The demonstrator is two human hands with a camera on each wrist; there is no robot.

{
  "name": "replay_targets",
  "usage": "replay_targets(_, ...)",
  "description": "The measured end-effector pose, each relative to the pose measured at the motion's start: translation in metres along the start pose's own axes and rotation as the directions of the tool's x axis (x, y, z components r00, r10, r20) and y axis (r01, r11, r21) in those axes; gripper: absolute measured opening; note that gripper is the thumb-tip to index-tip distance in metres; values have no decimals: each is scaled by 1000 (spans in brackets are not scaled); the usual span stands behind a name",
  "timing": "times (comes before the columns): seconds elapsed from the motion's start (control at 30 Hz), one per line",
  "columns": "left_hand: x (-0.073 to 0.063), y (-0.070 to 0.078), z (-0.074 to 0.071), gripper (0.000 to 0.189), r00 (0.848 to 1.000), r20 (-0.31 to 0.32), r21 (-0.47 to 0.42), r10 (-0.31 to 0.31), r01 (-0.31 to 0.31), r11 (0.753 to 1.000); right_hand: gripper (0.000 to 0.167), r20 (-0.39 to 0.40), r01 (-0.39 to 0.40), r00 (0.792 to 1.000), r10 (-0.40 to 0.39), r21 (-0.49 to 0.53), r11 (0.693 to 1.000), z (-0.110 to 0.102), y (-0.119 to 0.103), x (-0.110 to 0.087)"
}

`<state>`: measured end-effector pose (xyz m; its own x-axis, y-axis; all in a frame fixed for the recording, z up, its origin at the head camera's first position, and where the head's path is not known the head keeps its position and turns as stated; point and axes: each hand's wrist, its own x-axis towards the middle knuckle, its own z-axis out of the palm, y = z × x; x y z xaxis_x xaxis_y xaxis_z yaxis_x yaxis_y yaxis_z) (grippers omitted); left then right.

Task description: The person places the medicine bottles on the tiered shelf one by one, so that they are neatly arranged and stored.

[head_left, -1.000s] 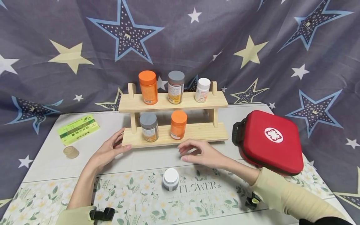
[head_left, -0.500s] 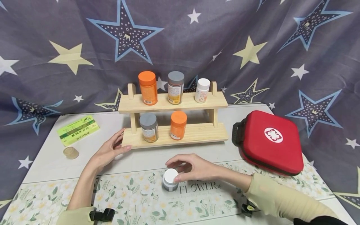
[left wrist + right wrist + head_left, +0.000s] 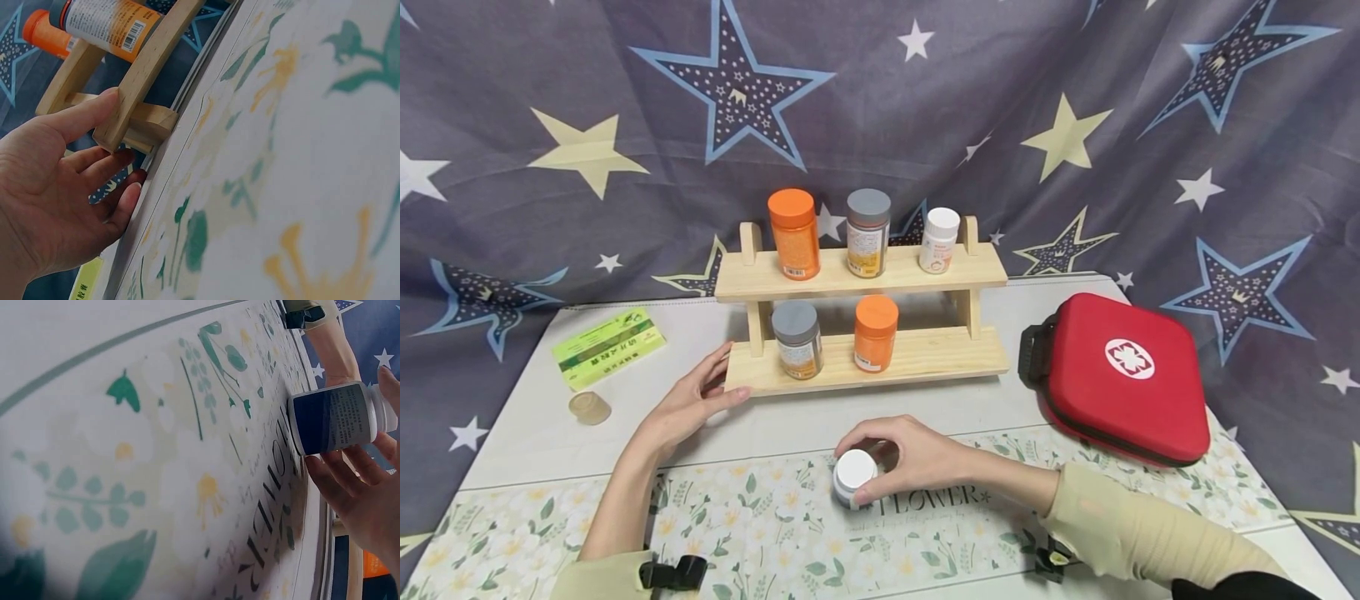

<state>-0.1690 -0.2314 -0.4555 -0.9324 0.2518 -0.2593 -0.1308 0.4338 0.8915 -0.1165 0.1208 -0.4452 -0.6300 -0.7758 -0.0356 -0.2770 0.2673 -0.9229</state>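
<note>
My left hand point(image 3: 681, 410) holds the left end of the lower board of a two-tier wooden display shelf point(image 3: 943, 354). In the left wrist view the thumb of this hand point(image 3: 50, 187) lies against the board's end, the fingers curving below it. Towards the front of the table stands a small white-capped pill bottle point(image 3: 854, 472), upright. My right hand point(image 3: 921, 457) grips it, thumb at the near side and forefinger round the far side. The right wrist view shows the bottle's blue and white label point(image 3: 334, 419), with fingers point(image 3: 340, 478) along its side.
Orange and grey-capped jars point(image 3: 799, 339) stand on both tiers, plus a white bottle point(image 3: 940, 242) above. At right lies a red first-aid case point(image 3: 1131, 375). A green medicine box point(image 3: 610, 346) and a small tan round piece point(image 3: 590, 407) lie at left.
My right hand has come down from beside the shelf's front edge to the white-capped pill bottle and its fingers have closed round it. The left hand keeps its place.
</note>
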Motion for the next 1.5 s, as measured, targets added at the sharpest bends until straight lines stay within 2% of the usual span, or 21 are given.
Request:
replay_targets(0.47,-1,0,-1,101,1000,-1,-6,18,-18,1000,39,-17,53,998,-53,14,999,-2,0,0)
replay_targets(0.7,-1,0,-1,101,1000,-1,-2,14,-14,1000,40,-35,33,999,-32,21,999,-9,-4,-5)
replay_targets(0.93,0,-1,0,101,1000,8,-8,17,-17,1000,38,-58,44,997,-42,23,999,-21,-7,-12)
replay_targets(1.2,0,0,0,101,1000,5,-2,11,-11,1000,37,-105,42,993,-47,-49,998,-41,-14,-21)
replay_targets(1.5,1,1,1,102,1000,3,-1,5,-5,1000,37,-183,31,982,-47,-87,996,-65,-19,-29)
